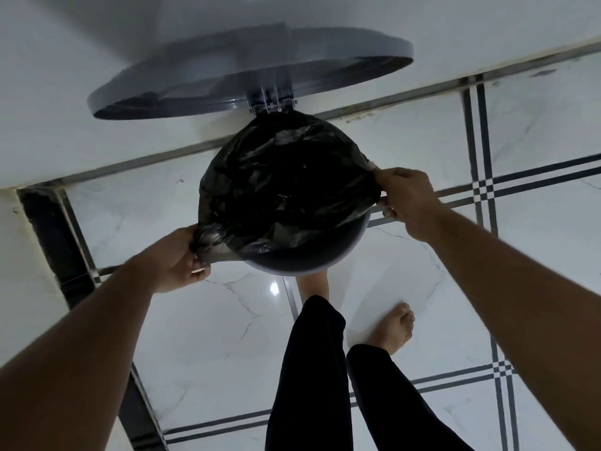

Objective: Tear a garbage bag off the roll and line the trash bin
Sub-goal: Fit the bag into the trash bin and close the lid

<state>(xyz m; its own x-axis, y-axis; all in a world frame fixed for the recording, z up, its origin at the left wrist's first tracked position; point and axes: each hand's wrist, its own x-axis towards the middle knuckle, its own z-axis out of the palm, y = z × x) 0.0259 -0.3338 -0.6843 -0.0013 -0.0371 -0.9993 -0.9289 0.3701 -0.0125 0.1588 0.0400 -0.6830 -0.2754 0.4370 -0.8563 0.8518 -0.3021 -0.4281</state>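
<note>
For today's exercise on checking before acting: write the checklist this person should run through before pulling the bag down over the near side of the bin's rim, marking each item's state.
1. Lid swung open, clear of the bin mouth: ok.
2. Left hand gripping the black garbage bag edge: ok.
3. Right hand gripping the opposite edge: ok.
4. Bag covering the far rim by the hinge: ok.
5. Bag over the near rim of the trash bin: not ok, rim bare.
6. Bag free of tears: cannot tell.
</note>
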